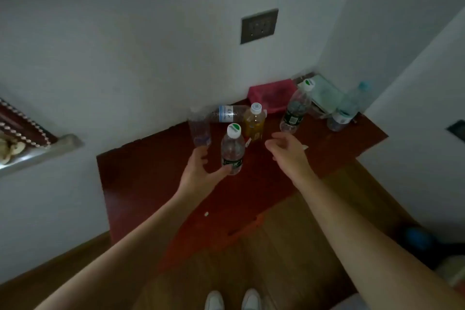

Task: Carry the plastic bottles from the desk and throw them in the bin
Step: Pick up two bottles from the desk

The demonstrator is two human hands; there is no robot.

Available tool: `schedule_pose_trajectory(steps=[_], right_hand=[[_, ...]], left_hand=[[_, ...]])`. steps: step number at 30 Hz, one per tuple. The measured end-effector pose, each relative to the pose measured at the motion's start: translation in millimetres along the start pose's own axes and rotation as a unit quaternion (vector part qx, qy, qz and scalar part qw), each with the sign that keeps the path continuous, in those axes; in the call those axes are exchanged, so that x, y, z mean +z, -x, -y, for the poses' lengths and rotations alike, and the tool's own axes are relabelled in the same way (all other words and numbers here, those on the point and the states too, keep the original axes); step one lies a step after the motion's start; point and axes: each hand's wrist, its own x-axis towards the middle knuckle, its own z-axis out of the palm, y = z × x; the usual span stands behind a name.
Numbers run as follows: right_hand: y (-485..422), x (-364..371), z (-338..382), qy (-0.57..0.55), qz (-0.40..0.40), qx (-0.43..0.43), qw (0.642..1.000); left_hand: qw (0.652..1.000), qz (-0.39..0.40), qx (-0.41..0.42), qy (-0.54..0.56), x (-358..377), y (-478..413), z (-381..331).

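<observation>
1 dark red bench (156,184) carries 6 bottles (232,150): 5 upright, 1 lying by the wall. 2 hands reach over it. The left hand (201,173) cups the nearest bottle's base, fingers half-curled; the right hand (286,151) hovers open, holding nothing.

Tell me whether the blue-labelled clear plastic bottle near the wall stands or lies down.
Lying down: the blue-labelled clear plastic bottle rests sideways on the red desk.
</observation>
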Motion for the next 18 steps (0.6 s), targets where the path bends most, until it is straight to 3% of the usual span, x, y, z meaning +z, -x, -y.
schedule_pose_trajectory(steps=[4,9,14,18], right_hand=[[-35.4,11.5,-9.4,-0.002,-0.040,0.007,0.999],[-71.0,21.3,-23.7,-0.003,-0.057,-0.015,0.998],[-89.8,40.3,-18.0,0.025,-0.027,-0.064,0.997],[-97.0,46.3,-3.6,0.053,-0.030,-0.096,0.994]], left_hand=[[1.000,0.014,-0.010,-0.006,33.2,-28.3,-9.8],[0.998,-0.025,0.006,0.060,47.0,-42.3,-3.0],[0.989,-0.065,0.013,0.133,23.7,-22.6,10.2],[0.989,-0.072,0.021,0.129,-17.4,11.4,35.9]])
